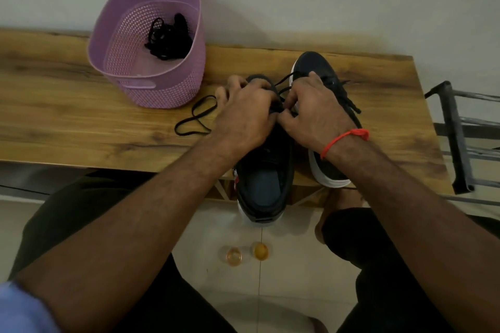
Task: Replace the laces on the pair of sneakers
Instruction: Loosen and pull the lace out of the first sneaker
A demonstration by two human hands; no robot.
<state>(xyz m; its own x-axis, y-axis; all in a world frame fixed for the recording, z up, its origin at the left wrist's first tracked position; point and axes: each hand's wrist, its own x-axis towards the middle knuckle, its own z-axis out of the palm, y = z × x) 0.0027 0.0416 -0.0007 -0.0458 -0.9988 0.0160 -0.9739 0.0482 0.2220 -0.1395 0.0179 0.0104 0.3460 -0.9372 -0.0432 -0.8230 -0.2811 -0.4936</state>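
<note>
Two dark sneakers sit side by side on the wooden table (81, 94), toes pointing away from the person. Both hands are bunched over the near sneaker (263, 170), whose heel hangs past the table edge. The left hand (243, 113) curls over its toe end with fingers bent around the shoe and the lace (281, 84); the right hand (313, 113), a red thread (343, 139) at its wrist, pinches the lace close to the eyelets. Exactly which eyelet is being worked I cannot tell, since the fingers cover it.

The other sneaker (332, 84) lies just beside, on the right, with a lace threaded in it. A loose length of lace (197, 116) trails in loops on the table to the left of the hands, and a tangle of black laces (169, 38) lies in the pink basket (151, 89).

The risks, as I judge them: the overhanging shoe could tip off the edge if it is pressed at the heel; the trailing loops could knot as they are pulled through; and with the eyelets hidden, one could be skipped or the ends left uneven.
</note>
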